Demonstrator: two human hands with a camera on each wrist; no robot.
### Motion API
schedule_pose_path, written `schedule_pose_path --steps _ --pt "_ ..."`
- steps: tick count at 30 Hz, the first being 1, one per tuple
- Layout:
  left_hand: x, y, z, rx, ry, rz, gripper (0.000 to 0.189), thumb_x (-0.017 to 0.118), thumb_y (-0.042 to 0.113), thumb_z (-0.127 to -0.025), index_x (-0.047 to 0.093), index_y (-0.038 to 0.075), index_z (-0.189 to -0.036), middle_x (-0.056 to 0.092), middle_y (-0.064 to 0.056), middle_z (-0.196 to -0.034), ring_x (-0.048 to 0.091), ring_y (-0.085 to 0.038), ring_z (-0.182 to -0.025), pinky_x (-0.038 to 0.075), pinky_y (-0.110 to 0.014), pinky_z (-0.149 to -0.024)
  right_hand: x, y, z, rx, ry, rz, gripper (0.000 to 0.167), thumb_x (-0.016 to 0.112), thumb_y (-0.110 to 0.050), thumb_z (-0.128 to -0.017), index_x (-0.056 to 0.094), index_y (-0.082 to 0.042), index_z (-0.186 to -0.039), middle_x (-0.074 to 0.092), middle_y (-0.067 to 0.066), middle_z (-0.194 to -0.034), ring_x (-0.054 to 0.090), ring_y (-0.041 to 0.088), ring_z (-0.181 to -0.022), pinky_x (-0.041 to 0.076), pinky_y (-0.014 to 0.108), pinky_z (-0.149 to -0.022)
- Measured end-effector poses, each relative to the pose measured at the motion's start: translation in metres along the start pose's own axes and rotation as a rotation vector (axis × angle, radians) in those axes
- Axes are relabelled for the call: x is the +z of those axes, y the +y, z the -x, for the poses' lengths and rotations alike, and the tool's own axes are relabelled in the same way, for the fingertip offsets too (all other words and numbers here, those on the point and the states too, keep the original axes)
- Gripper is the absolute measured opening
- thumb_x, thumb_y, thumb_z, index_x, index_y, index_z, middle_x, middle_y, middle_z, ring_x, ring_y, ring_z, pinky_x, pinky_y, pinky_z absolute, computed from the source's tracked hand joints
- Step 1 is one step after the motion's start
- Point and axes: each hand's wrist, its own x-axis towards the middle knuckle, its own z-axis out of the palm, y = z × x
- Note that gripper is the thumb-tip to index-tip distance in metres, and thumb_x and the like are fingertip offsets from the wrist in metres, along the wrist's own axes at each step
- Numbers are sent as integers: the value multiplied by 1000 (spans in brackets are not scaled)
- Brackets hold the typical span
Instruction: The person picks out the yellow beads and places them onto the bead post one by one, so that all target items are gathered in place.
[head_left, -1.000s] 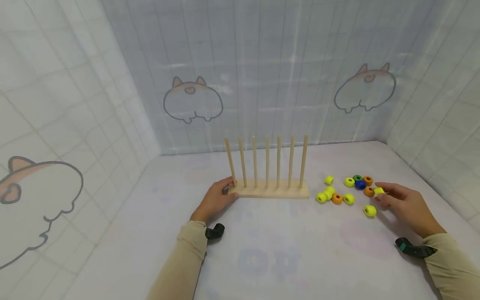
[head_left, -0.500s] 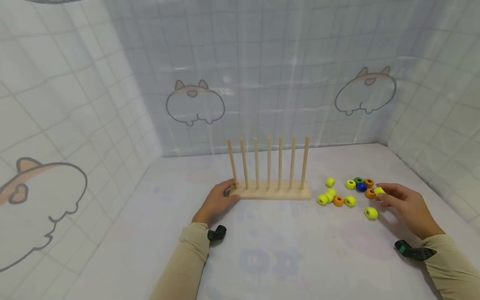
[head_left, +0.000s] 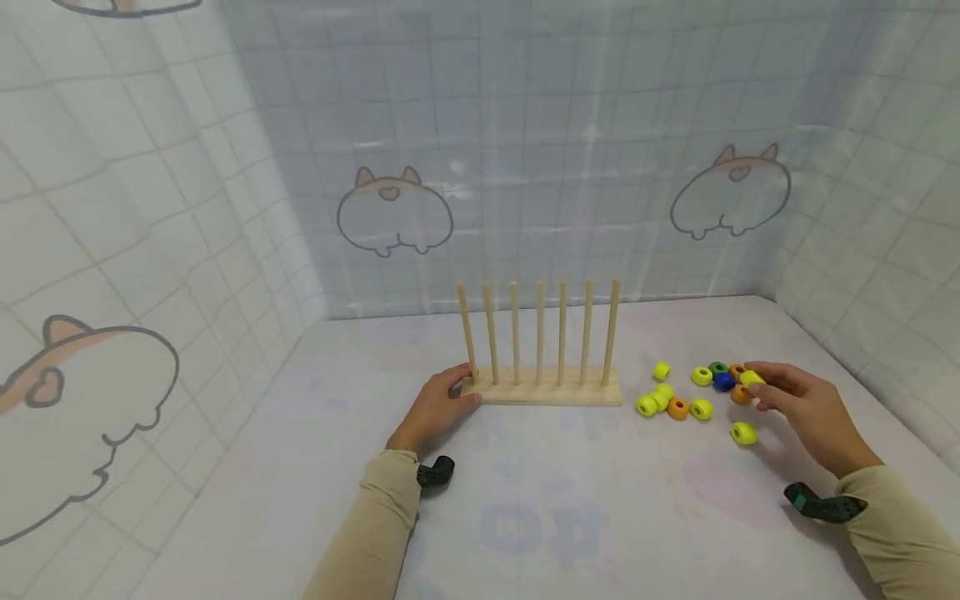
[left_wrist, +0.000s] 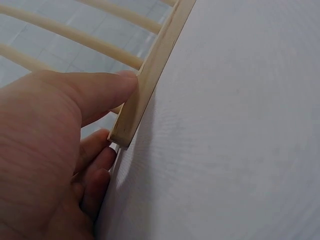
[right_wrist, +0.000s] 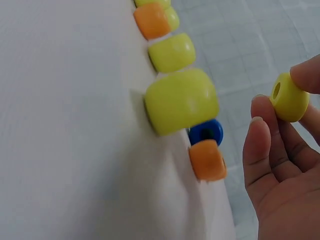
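A pale wooden peg rack (head_left: 543, 388) with several upright pegs in a row stands mid-table. My left hand (head_left: 437, 408) grips the left end of its base, and in the left wrist view the thumb (left_wrist: 107, 92) presses the base's long edge while the other fingers curl behind the end. Over at the right, my right hand (head_left: 817, 414) pinches a yellow bead (head_left: 751, 379) between thumb and fingers. The right wrist view shows this yellow bead (right_wrist: 290, 98) held off the table, its hole facing left.
Loose beads lie between the rack and my right hand: several yellow ones (head_left: 702, 409), several orange ones (head_left: 678, 408), a blue one (head_left: 723, 382) and a green one (head_left: 717, 368). Tile-patterned sheeting (head_left: 525, 150) walls the table at the back and both sides.
My right hand has lifted the yellow bead slightly and shifted it a little left. The left hand keeps its grip on the rack. The head view has tilted slightly.
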Motion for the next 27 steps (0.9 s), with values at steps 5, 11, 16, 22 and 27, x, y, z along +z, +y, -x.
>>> schedule_pose_path --steps 5,11,16,22,27 --pt "-1 3 1 -14 11 5 60 70 28 -94 52 9 -147 48 -12 -151 38 -35 -142 28 -51 -117 3 -11 -9 -1 -13 7 52 53 -39 -104 52 -5 -144 66 5 -118 61 13 -93 47 17 -75" --pt "0 3 0 4 2 -1 61 70 27 -94 51 8 -148 48 -14 -150 38 -35 -142 29 -51 -117 8 -22 -17 20 -23 5 54 53 -42 -104 52 -6 -144 58 14 -133 56 3 -99 44 16 -77" --pt "1 1 0 17 7 -5 60 70 26 -94 51 6 -147 48 -14 -150 38 -35 -142 28 -50 -117 11 -28 -21 17 -14 -2 53 52 -42 -104 53 -8 -144 61 9 -129 56 6 -99 45 19 -78" --pt "2 2 -1 8 4 -12 58 69 27 -94 53 5 -145 47 -11 -152 35 -33 -144 26 -48 -119 15 -34 -26 19 -18 -36 53 54 -42 -103 54 -9 -144 61 7 -129 58 15 -102 50 20 -78" --pt "2 4 0 8 12 -4 56 70 26 -93 55 3 -143 48 -10 -151 36 -34 -143 26 -50 -118 18 -36 -28 14 -20 -72 54 56 -43 -102 54 -10 -145 64 3 -124 61 17 -99 51 18 -78"
